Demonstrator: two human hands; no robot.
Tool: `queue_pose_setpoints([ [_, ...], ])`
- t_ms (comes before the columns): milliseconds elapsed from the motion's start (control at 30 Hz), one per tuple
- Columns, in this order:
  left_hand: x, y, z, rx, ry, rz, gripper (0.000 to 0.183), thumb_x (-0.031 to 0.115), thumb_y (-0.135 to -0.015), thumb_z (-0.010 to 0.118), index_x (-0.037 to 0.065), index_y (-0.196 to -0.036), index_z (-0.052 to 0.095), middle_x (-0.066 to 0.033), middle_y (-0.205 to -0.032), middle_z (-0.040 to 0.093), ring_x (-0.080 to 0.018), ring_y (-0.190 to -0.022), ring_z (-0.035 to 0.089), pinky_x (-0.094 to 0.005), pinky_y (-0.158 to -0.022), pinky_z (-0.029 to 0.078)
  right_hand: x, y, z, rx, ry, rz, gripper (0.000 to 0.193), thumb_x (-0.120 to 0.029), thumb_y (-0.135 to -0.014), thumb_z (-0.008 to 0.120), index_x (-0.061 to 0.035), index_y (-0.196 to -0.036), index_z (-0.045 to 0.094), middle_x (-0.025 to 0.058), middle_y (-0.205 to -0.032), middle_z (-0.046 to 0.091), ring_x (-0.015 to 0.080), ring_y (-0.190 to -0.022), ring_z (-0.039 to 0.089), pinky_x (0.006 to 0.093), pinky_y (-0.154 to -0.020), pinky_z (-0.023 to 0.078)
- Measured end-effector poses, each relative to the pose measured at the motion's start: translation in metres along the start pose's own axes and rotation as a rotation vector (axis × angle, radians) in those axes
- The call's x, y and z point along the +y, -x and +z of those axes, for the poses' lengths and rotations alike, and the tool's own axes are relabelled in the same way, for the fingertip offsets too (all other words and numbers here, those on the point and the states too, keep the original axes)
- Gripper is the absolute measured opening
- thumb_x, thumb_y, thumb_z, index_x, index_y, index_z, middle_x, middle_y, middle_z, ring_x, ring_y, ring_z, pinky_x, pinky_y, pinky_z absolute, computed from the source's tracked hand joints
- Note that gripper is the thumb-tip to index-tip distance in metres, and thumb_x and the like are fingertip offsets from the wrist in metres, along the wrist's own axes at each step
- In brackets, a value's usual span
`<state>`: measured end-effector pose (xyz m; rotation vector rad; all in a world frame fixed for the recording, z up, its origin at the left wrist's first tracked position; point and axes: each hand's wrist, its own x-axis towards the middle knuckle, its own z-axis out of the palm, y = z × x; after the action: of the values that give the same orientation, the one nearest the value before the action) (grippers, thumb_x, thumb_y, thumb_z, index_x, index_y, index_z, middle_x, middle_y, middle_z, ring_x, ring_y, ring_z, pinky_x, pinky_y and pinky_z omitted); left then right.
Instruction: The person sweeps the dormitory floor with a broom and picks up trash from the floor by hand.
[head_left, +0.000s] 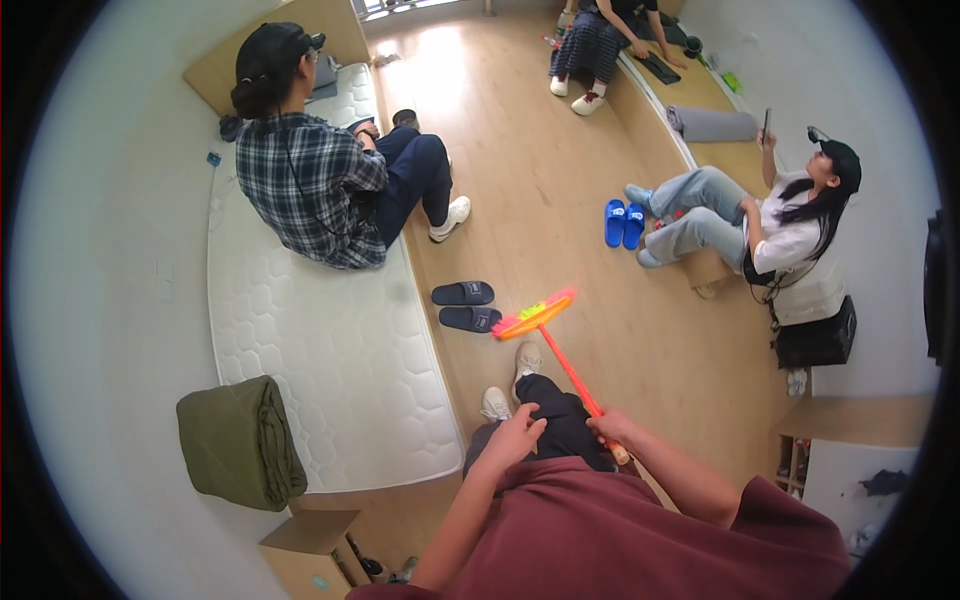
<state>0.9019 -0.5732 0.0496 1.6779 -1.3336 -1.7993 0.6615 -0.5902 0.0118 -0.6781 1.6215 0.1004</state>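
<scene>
Lying at the near left corner of the white mattress (330, 350): folded olive blanket (240, 442). Left hand (512, 436): loosely open, resting on the dark-trousered knee, holding nothing. Black slippers (464, 305): on the wooden floor beside the mattress edge. Orange broom (560, 350): head on the floor just beside the slippers. Right hand (615, 430): closed around the broom's handle end.

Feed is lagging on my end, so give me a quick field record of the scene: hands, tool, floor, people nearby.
right hand: right hand grips the orange broom by its handle
left hand: left hand rests open on the dark trouser leg
broom head: on the wooden floor, beside the dark slippers
mattress: white mattress, green folded blanket on it
others: three seated people; blue slippers near one
</scene>
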Motion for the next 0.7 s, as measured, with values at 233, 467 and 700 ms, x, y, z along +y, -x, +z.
queue_pose_setpoints([
  [233,0.006,-0.001,0.005,-0.034,0.004,-0.013,0.04,0.025,-0.087,0.051,0.006,-0.12,0.042,-0.0063,-0.073,0.057,-0.013,-0.054,0.05,-0.0269,-0.05,0.042,0.005,-0.023,0.036,-0.017,-0.022,-0.071,0.016,-0.014,-0.077,0.057,0.001,-0.075,0.052,0.0054,-0.057,0.052,0.0142,-0.043,0.05,0.0292,-0.04,0.041],
  [467,0.012,-0.002,0.01,-0.066,-0.01,-0.033,0.04,0.026,-0.087,0.051,0.009,-0.121,0.042,-0.0065,-0.075,0.057,-0.013,-0.055,0.049,-0.0266,-0.05,0.041,-0.01,-0.036,0.019,-0.024,0.03,-0.154,0.015,-0.013,-0.078,0.055,-0.0006,-0.074,0.048,0.005,-0.055,0.05,0.0143,-0.043,0.051,0.0294,-0.038,0.04],
  [700,0.016,-0.01,0.001,-0.093,-0.058,-0.1,0.043,0.027,-0.086,0.051,0.003,-0.12,0.042,-0.0179,-0.098,0.06,-0.0295,-0.094,0.058,-0.0346,-0.08,0.044,0.006,-0.01,-0.012,-0.057,-0.158,-0.083,0.011,-0.013,-0.082,0.053,-0.0034,-0.077,0.048,0.0017,-0.058,0.047,0.0103,-0.041,0.043,0.0249,-0.037,0.036],
])
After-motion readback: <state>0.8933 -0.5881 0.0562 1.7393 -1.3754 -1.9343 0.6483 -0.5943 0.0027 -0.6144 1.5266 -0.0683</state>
